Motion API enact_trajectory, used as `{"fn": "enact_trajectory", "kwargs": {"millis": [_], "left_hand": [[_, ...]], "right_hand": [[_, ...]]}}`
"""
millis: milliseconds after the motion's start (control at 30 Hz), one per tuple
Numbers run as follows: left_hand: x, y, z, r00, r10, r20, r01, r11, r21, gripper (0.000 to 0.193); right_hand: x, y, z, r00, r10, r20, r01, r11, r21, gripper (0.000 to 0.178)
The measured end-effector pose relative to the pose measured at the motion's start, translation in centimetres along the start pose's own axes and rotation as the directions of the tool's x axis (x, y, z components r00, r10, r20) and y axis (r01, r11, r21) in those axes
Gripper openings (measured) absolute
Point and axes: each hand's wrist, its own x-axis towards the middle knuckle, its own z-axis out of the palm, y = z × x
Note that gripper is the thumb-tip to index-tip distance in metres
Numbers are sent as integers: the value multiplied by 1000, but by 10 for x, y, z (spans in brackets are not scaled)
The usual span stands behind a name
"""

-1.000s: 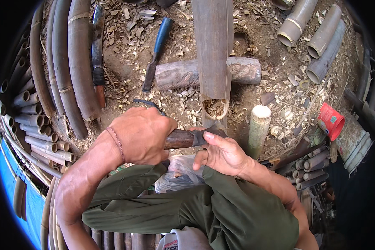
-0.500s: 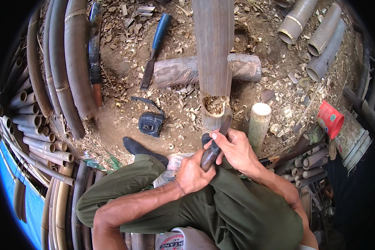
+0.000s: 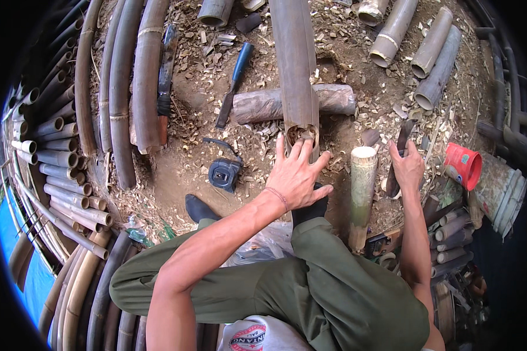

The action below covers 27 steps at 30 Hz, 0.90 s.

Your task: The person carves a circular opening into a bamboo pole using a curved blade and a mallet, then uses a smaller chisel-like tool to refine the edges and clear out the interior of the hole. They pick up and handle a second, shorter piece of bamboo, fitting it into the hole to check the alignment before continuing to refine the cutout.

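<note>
A long brown bamboo pole (image 3: 295, 70) points toward me, its near end cut open into a hollow. My left hand (image 3: 298, 172) reaches to that end with fingers spread. Its fingertips are at the opening, and some are partly hidden inside. Off to the right, my right hand (image 3: 410, 167) is closed round a dark, narrow knife-like tool (image 3: 404, 137) held low over the ground. Part of the tool is hidden by the fingers. Between my hands stands a short pale green bamboo post (image 3: 363, 187) with a flat light top.
A log (image 3: 257, 105) lies crosswise under the pole. Left are a blue-handled chisel (image 3: 237, 82), a black tape measure (image 3: 223, 174) and long bamboo poles (image 3: 120, 99). Right are a red container (image 3: 464, 165), a dirty bucket (image 3: 500, 196) and cut bamboo pieces (image 3: 433, 52). Shavings litter the ground.
Both hands were together on the dark tool above my lap. My left hand has let go and moved forward to the pole's end, while the right has carried the tool rightward. The view has shifted.
</note>
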Motion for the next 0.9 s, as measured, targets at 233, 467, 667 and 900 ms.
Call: {"fn": "enact_trajectory", "kwargs": {"millis": [233,467,667,900], "left_hand": [[29,-1,-10,994,-29,107,13,990,139,66],[65,-145,-81,677,-459,-575,472,871,-140,30],[88,-193,-50,806,-564,-179,578,815,34,41],[36,-154,-109,681,-675,-282,478,703,-527,32]], "right_hand": [[-29,104,74,998,-51,-48,44,989,-138,52],[-148,55,81,996,40,81,-57,976,212,76],[-195,57,119,983,162,81,-177,949,259,105],[-213,82,81,972,89,216,-199,800,566,91]]}}
